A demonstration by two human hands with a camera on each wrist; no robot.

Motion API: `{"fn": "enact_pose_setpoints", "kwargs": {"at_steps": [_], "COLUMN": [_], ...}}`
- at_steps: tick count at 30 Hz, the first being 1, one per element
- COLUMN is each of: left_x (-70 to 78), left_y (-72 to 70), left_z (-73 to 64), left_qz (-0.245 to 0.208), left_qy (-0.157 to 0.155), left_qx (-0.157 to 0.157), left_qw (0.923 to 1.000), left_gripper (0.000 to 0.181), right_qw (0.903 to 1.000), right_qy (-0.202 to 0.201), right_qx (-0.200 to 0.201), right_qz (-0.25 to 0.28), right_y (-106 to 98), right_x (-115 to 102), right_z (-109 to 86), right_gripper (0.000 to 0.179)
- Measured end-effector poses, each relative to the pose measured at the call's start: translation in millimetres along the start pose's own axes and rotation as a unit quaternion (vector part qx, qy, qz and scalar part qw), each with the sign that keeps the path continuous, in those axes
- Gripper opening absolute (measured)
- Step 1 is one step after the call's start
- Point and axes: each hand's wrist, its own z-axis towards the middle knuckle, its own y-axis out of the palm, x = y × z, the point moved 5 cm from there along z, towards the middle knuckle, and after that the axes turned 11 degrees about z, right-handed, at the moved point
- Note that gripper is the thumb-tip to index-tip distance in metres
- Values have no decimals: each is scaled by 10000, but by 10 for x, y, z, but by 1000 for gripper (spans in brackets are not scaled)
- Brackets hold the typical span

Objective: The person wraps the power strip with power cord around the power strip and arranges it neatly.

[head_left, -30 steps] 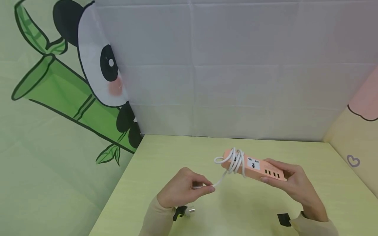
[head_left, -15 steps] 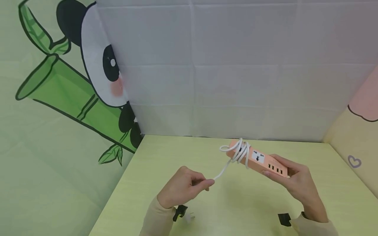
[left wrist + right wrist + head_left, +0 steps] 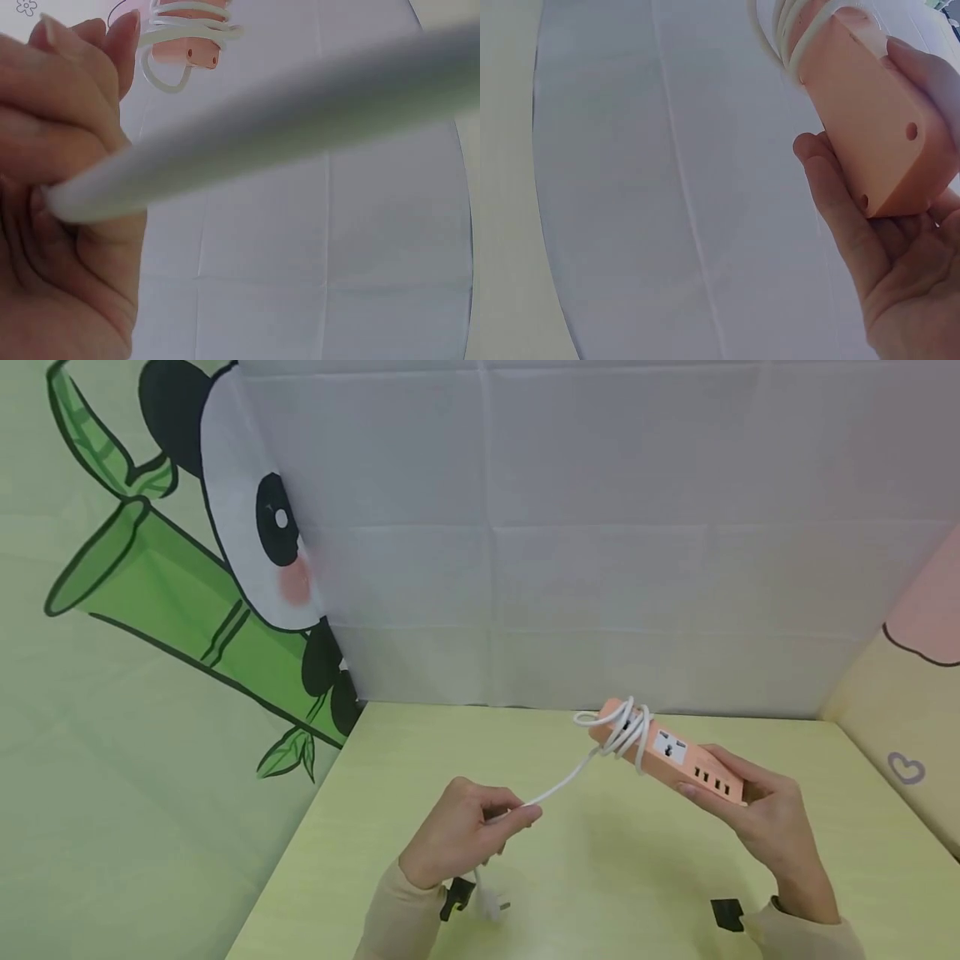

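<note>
A salmon-pink power strip [image 3: 678, 758] with USB ports and a socket is held up at a tilt over the table. My right hand [image 3: 765, 814] grips its near end, thumb on one long side and fingers on the other. White cord [image 3: 626, 731] is wound several times round the far end, with a loose loop sticking out left. From the coils a length runs down to my left hand [image 3: 472, 831], which pinches it between thumb and fingers. Below that hand hangs the white plug [image 3: 495, 906]. In the left wrist view the cord [image 3: 262, 127] crosses close to the lens.
Beneath both hands lies the pale yellow-green table [image 3: 420, 735]. A grey-white cloth [image 3: 600, 568] hangs behind it, and a panda-and-bamboo printed cloth [image 3: 187, 593] covers the left side. Black patches [image 3: 726, 914] show beside both sleeves.
The power strip and right hand have moved up and to the right. More cord now stretches between the coils and the left hand, and the plug hangs lower and further right.
</note>
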Motion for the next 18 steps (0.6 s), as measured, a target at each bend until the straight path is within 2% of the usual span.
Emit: {"fn": "enact_pose_setpoints", "kwargs": {"at_steps": [5, 9, 13, 18], "left_x": [-24, -29, -49, -118], "left_y": [-3, -12, -32, -54], "left_z": [-24, -32, -37, -47], "left_qz": [-123, -107, 0, 214], "left_qy": [-213, -260, -368, -668], "left_qx": [-29, -25, 28, 34], "left_qw": [9997, 9996, 9993, 9975], "left_gripper": [22, 21, 21, 26], "right_qw": [9996, 9990, 9983, 9970], "right_qy": [127, 221, 239, 236], "right_qx": [254, 390, 498, 657], "right_qz": [-21, 23, -158, -328], "right_y": [-1, 0, -4, -26], "right_x": [-18, -20, -29, -42], "right_z": [-36, -42, -45, -59], "right_gripper": [54, 54, 53, 54]}}
